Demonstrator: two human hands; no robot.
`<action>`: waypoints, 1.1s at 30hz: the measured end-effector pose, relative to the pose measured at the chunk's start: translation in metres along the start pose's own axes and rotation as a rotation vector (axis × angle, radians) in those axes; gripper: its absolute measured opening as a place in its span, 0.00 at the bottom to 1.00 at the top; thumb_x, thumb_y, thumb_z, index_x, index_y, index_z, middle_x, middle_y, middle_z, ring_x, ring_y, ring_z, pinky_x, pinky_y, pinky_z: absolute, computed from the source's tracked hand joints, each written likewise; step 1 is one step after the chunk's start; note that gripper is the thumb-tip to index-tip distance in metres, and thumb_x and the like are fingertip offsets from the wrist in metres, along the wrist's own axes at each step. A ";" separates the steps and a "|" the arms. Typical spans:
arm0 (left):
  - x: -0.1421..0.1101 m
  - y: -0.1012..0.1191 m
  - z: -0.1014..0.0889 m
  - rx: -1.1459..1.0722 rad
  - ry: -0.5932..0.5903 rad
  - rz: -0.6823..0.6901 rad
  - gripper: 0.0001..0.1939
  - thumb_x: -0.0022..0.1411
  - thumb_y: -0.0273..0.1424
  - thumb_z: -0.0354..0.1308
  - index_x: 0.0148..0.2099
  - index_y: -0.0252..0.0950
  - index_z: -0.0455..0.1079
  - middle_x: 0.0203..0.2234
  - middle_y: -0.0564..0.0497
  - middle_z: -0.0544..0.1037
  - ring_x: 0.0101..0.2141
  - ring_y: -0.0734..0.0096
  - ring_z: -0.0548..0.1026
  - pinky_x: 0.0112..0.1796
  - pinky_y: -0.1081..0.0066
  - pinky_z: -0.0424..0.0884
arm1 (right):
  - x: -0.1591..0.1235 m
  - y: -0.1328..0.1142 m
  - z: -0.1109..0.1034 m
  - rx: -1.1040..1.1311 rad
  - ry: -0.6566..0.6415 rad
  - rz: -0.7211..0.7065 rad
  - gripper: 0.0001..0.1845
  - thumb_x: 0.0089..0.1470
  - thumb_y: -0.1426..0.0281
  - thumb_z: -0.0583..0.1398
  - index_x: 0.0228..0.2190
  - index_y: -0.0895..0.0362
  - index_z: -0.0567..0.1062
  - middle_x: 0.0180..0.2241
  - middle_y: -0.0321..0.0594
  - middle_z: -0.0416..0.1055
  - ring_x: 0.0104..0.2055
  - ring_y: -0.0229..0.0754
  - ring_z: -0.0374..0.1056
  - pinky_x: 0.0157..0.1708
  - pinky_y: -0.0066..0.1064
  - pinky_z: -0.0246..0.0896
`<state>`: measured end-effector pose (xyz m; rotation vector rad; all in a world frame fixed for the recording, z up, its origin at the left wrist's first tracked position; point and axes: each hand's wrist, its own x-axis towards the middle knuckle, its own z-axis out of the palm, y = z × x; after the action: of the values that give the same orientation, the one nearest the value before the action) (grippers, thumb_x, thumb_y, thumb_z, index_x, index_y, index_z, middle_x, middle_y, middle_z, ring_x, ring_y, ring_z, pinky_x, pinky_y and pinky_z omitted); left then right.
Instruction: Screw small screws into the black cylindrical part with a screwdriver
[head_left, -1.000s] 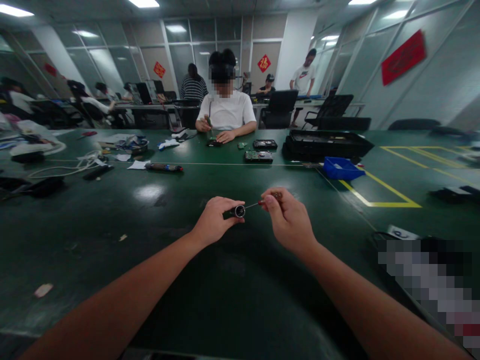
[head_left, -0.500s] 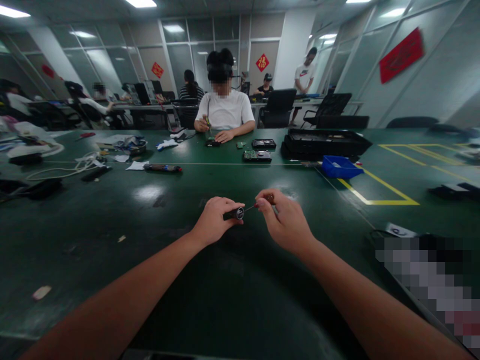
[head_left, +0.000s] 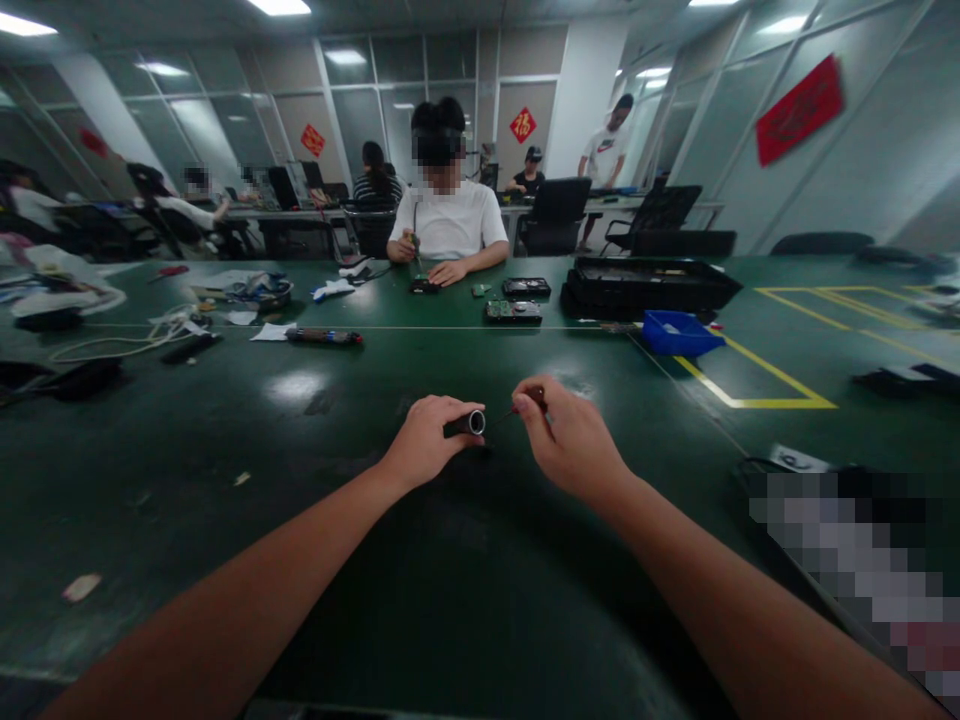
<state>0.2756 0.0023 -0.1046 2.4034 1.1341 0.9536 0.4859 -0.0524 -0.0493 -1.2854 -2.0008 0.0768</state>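
Head view: above the counter [head_left: 225, 430], the right hand [head_left: 574, 435] and left hand [head_left: 424, 440] face each other, the left's fingers pinching a dark tube [head_left: 465, 425], its rim turned out, likely to keep the opening visible and reachable. The right's fingers pinch a slim brown-handled tool [head_left: 538, 397], tip indistinct; the tube's inner end is covered, and a dark speck [head_left: 487, 452] below is too blurred to name.

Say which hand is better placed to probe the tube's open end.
Right, probably: the right hand holds the thin-shafted tool, its shaft toward that opening, while the left hand grips the dark tube.
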 end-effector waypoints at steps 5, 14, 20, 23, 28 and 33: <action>-0.002 -0.001 -0.002 -0.063 0.082 -0.091 0.21 0.60 0.37 0.66 0.56 0.45 0.73 0.49 0.50 0.79 0.50 0.58 0.74 0.52 0.57 0.67 | 0.001 0.001 -0.002 -0.026 0.083 0.038 0.09 0.65 0.64 0.54 0.39 0.55 0.71 0.31 0.40 0.74 0.33 0.43 0.70 0.34 0.35 0.60; -0.002 -0.003 -0.006 -0.150 0.142 -0.180 0.21 0.61 0.40 0.65 0.56 0.43 0.73 0.52 0.48 0.78 0.53 0.57 0.74 0.57 0.52 0.65 | 0.007 0.010 -0.003 -0.078 0.166 -0.005 0.09 0.65 0.67 0.52 0.37 0.55 0.71 0.40 0.48 0.71 0.40 0.46 0.69 0.39 0.38 0.62; -0.002 -0.001 -0.004 -0.138 0.135 -0.194 0.21 0.61 0.37 0.65 0.56 0.42 0.73 0.53 0.49 0.78 0.54 0.58 0.73 0.57 0.54 0.65 | 0.009 0.025 0.014 -0.253 -0.255 0.073 0.09 0.61 0.69 0.55 0.39 0.53 0.76 0.33 0.42 0.77 0.33 0.46 0.71 0.31 0.35 0.58; -0.003 0.000 -0.005 -0.131 0.136 -0.189 0.21 0.60 0.37 0.65 0.56 0.41 0.73 0.52 0.49 0.78 0.53 0.58 0.74 0.57 0.55 0.66 | 0.010 0.030 0.025 -0.329 -0.427 0.088 0.11 0.62 0.66 0.56 0.40 0.51 0.78 0.36 0.42 0.79 0.36 0.48 0.72 0.32 0.35 0.59; -0.003 0.002 -0.006 -0.119 0.135 -0.177 0.20 0.60 0.37 0.65 0.55 0.42 0.73 0.51 0.49 0.79 0.52 0.59 0.74 0.56 0.57 0.66 | 0.011 0.035 0.037 -0.338 -0.488 0.075 0.12 0.62 0.66 0.55 0.41 0.51 0.79 0.40 0.42 0.79 0.41 0.48 0.73 0.34 0.33 0.60; -0.003 0.002 -0.005 -0.130 0.129 -0.168 0.21 0.60 0.36 0.66 0.55 0.42 0.73 0.51 0.49 0.79 0.53 0.59 0.74 0.56 0.57 0.66 | 0.011 0.037 0.039 -0.338 -0.514 0.076 0.11 0.60 0.68 0.55 0.39 0.51 0.78 0.38 0.40 0.79 0.38 0.46 0.73 0.32 0.32 0.58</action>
<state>0.2721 -0.0018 -0.1012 2.1339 1.2559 1.1023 0.4877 -0.0124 -0.0872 -1.6857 -2.4748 0.1175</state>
